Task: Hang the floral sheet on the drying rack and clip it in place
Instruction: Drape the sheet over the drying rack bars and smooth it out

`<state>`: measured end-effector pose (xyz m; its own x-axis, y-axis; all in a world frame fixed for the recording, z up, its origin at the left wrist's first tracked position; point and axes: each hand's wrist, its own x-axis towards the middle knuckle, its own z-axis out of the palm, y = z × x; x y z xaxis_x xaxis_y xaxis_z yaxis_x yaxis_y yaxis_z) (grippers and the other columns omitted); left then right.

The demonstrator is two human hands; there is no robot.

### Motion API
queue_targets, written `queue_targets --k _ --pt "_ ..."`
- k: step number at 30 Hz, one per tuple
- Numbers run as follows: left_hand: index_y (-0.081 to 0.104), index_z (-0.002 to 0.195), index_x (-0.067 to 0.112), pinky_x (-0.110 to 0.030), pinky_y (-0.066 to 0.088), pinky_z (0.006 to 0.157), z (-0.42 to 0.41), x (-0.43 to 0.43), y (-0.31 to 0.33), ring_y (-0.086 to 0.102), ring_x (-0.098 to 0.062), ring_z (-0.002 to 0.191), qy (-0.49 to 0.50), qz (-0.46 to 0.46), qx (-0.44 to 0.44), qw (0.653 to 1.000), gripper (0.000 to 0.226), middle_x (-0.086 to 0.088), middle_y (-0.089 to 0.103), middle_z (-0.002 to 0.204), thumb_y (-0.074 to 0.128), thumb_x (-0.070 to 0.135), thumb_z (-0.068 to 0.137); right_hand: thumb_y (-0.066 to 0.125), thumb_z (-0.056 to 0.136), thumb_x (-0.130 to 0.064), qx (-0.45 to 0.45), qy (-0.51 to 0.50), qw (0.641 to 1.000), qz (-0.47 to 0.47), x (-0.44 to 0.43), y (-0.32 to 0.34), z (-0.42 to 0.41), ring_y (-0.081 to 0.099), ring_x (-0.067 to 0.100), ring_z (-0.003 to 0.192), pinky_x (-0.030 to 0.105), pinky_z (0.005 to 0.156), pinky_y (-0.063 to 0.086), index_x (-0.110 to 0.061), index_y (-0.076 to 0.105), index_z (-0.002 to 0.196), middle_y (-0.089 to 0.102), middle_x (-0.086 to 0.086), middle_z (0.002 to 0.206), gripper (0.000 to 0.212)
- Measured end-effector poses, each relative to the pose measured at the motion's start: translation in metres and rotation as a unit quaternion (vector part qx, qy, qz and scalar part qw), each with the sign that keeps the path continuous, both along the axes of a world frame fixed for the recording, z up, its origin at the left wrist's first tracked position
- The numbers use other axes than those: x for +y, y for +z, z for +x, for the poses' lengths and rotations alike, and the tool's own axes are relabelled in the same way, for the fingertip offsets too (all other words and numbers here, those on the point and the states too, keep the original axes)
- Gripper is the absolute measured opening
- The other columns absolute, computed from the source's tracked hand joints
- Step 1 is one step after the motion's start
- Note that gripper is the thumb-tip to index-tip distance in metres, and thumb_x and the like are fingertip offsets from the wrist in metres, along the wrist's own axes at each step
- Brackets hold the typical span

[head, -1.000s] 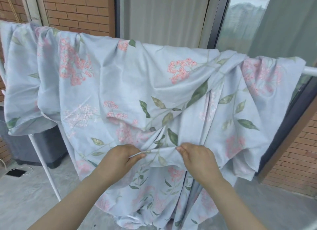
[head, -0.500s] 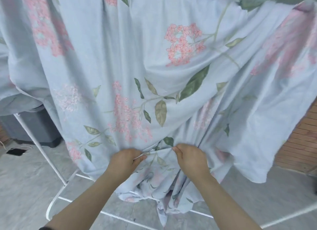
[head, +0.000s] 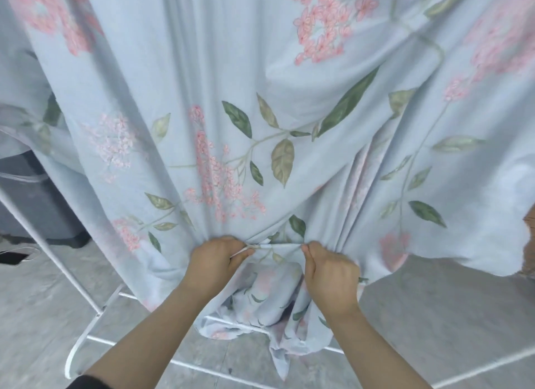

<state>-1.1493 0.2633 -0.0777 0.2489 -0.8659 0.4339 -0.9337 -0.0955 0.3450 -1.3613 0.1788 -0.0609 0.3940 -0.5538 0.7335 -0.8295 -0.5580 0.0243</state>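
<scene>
Floral sheet (head: 260, 99) fills nearly the whole view: pale blue, pink flower clusters, green leaves. Its top edge and whatever it hangs over are out of frame. The lower part bunches in folds, and a tail droops to the rack's base bars, low centre.

Left hand (head: 215, 261) grip: thumb and curled fingers pinch the sheet's white hem edge. Right hand (head: 330, 275) grip: same, clamped on the hem just to the right. A short stretch of hem runs taut and roughly level between the two. The hands are near each other, not touching. Fabric fans upward in pleats from both pinch points.

Drying rack (head: 100, 312): a white tube leg slants down at the left and joins a curved foot and white floor-level bars. Dark grey bin (head: 31, 203) sits behind the leg, far left, partly covered by the sheet. Grey tiled floor (head: 448, 316) lies under everything. Black sleeve (head: 86, 383) edge shows on the left forearm at the bottom of the frame. A strip of brick wall (head: 530, 226) shows at the right edge.
</scene>
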Motion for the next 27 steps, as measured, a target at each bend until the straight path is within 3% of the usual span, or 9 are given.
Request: queue_targets --k 4,12,17,21,24,27 --pt "0.067 0.076 0.024 -0.029 0.044 0.050 0.001 -0.011 -0.028 0.060 -0.017 0.063 -0.005 -0.040 0.000 0.999 0.059 0.005 0.060 0.070 0.025 0.064 0.086 0.044 0.091 -0.030 -0.030 -0.004 0.998 -0.053 -0.007 -0.027 0.005 0.042 0.020 0.030 0.019 0.046 0.019 -0.016 0.061 0.061 0.041 -0.001 0.036 0.037" --pt "0.070 0.086 0.026 -0.034 0.048 0.056 -0.002 -0.026 -0.084 0.062 -0.017 0.069 -0.019 -0.103 -0.002 0.995 0.062 0.006 0.061 0.075 0.022 0.066 0.084 0.044 0.092 -0.030 -0.081 -0.008 0.991 -0.108 -0.017 -0.072 0.016 0.033 0.018 0.031 0.019 0.047 0.010 -0.015 0.054 0.059 0.035 -0.003 0.036 0.038" --pt "0.062 0.082 0.028 -0.030 0.036 0.055 0.013 -0.058 -0.113 0.056 -0.014 0.070 -0.061 -0.207 -0.010 0.976 0.048 0.012 0.048 0.066 0.027 0.061 0.086 0.043 0.092 -0.032 -0.092 0.001 0.977 -0.192 -0.052 -0.097 0.023 0.038 0.023 0.030 0.020 0.047 0.017 -0.014 0.051 0.059 0.038 0.001 0.036 0.038" --pt "0.066 0.079 0.023 -0.031 0.034 0.057 0.020 -0.088 -0.129 0.048 -0.015 0.069 -0.080 -0.296 -0.059 0.950 0.056 0.009 0.045 0.064 0.024 0.060 0.085 0.041 0.093 -0.034 -0.120 0.010 0.953 -0.278 -0.083 -0.110 0.029 0.045 0.028 0.032 0.019 0.046 0.014 -0.012 0.052 0.064 0.046 0.007 0.039 0.038" --pt "0.048 0.059 0.030 -0.033 0.032 0.056 0.026 -0.094 -0.141 0.049 -0.020 0.067 -0.086 -0.340 -0.072 0.934 0.042 0.007 0.042 0.059 0.034 0.057 0.088 0.041 0.093 -0.033 -0.137 0.038 0.932 -0.335 -0.086 -0.116 0.030 0.051 0.033 0.039 0.024 0.048 0.018 -0.010 0.056 0.068 0.053 0.012 0.046 0.038" --pt "0.038 0.054 0.030 -0.033 0.030 0.054 0.032 -0.089 -0.148 0.046 -0.018 0.062 -0.082 -0.354 -0.071 0.929 0.042 0.007 0.040 0.056 0.037 0.054 0.088 0.037 0.094 -0.035 -0.147 0.052 0.926 -0.343 -0.083 -0.125 0.033 0.052 0.034 0.043 0.027 0.050 0.022 -0.009 0.057 0.071 0.055 0.014 0.049 0.040"
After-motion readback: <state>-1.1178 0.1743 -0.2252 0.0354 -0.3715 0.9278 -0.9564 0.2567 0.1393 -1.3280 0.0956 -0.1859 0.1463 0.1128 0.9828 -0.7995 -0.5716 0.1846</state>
